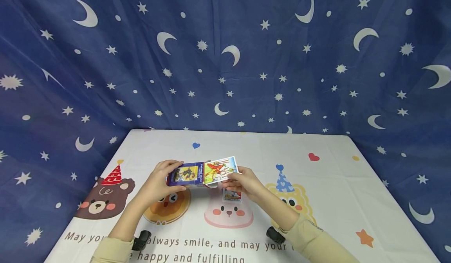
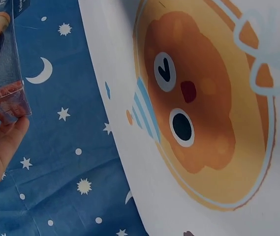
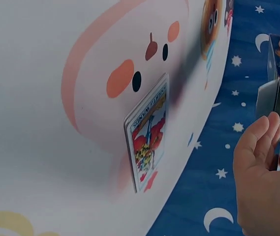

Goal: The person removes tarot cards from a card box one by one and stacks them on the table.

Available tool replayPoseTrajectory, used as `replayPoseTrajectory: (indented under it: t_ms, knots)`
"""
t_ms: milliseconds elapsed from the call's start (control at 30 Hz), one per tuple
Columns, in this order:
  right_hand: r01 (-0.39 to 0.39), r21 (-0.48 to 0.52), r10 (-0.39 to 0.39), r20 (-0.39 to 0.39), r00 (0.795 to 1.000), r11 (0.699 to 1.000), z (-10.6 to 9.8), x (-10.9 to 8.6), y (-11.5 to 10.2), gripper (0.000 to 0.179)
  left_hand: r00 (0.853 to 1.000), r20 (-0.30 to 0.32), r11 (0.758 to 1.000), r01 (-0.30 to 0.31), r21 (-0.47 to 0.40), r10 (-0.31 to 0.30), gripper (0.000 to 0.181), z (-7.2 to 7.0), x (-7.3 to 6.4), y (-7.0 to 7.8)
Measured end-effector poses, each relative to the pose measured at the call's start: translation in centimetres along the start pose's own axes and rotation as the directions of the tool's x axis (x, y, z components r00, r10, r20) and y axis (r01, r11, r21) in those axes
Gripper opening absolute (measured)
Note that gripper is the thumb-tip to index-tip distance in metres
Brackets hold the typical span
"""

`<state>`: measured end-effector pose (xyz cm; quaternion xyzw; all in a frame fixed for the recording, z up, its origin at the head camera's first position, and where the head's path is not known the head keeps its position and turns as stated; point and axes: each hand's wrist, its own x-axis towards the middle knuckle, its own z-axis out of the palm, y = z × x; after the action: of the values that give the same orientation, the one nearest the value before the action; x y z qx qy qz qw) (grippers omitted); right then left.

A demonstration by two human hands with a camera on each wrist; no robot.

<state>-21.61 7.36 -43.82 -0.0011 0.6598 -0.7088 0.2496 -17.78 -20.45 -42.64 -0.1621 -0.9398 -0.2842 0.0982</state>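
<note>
My left hand [image 1: 155,182] grips a blue tarot card box [image 1: 186,174] by its left end, thumb and fingers on opposite edges. The box is held above the table, its open end facing right. A tarot card [image 1: 221,170] with a red-clad figure overlaps that end; whether more cards lie beneath it, I cannot tell. My right hand [image 1: 248,184] pinches the card's right end between thumb and fingers. Below that hand a small stack of tarot cards [image 3: 149,140] lies face up on the cloth. In the left wrist view, fingertips support the box's closed end [image 2: 12,101].
A white tablecloth [image 1: 282,149] with printed cartoon animals and lettering covers the table. Behind it hangs a dark blue curtain [image 1: 197,71] with moons and stars. Black wrist cameras [image 1: 141,240] sit on both forearms.
</note>
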Motion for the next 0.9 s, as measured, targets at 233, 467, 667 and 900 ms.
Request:
replayPoseTrajectory:
  t_ms: [233,467,667,900]
  knots:
    - [0.02,-0.057,-0.023,-0.052,0.998,0.998,-0.7,0.0,0.0,0.037,1.0,0.01,1.0,0.011,0.006,-0.011,0.074,-0.3,-0.2,-0.3]
    - [0.03,-0.07,-0.04,-0.137,0.99,0.997,-1.1,0.2,0.1,0.034,0.999,0.002,0.999,0.04,0.013,-0.04,0.074,-0.5,-0.7,-0.7]
    - [0.027,-0.086,-0.042,-0.176,0.983,0.996,-1.6,0.1,0.1,0.036,0.998,0.012,0.998,0.062,0.002,-0.062,0.073,-0.7,-0.9,-0.9]
    - [0.037,-0.076,-0.052,-0.209,0.977,0.996,-2.2,0.1,-0.1,0.021,0.998,0.011,0.998,0.054,0.01,-0.054,0.074,-1.0,-0.6,-0.9]
